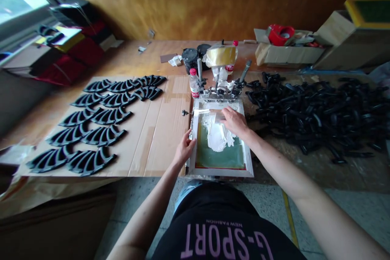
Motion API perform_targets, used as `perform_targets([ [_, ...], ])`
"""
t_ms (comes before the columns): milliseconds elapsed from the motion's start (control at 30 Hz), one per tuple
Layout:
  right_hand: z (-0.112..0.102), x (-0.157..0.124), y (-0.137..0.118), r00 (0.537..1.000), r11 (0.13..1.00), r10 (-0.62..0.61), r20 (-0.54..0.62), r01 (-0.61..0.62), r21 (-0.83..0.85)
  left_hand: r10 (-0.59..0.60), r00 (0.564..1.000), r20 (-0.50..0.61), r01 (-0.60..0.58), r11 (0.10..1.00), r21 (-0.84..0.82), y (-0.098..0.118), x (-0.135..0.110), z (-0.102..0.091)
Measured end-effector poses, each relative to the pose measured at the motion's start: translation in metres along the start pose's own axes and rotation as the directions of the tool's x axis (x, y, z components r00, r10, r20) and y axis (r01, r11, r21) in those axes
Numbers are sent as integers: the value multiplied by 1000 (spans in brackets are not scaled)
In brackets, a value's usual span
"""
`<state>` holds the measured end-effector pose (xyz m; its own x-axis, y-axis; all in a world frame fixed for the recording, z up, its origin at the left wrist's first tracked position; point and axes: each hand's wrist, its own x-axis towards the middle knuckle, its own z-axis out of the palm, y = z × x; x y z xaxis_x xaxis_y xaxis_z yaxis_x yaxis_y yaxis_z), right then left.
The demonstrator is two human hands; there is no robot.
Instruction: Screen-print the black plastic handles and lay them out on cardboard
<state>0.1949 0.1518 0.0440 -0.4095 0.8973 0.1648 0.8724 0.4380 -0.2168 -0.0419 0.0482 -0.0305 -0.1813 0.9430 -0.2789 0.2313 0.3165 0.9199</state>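
A silver-edged screen printing frame [249,162] lies in front of me, its green mesh [219,160] partly covered by thick white ink [217,138]. My right hand [234,121] is closed around a squeegee [215,113] near the top of the mesh. White ink coats the squeegee's left part, and my fingers hide its right end. At the left edge of the frame is my left hand [184,149], thumb and fingers closed about the rim. Metal hinge clamps [221,92] hold the frame's far side.
Rows of black fan-shaped ribbed parts [99,136] lie on cardboard [158,130] to the left. Many black pieces [313,118] are heaped at right. Behind the clamps stand a red-capped bottle [194,83], dark tubs [190,59] and a tape roll [221,56]. An open carton [289,55] sits back right.
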Motion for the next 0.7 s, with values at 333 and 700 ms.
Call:
perform_targets([
  [333,-9,-73,-1,866,880,-472,166,453,141,-37,999,-32,36,998,-54,-6,0,0],
  [700,1,-67,-12,956,943,-294,16,287,169,-61,998,-6,60,993,-99,11,-6,-1],
])
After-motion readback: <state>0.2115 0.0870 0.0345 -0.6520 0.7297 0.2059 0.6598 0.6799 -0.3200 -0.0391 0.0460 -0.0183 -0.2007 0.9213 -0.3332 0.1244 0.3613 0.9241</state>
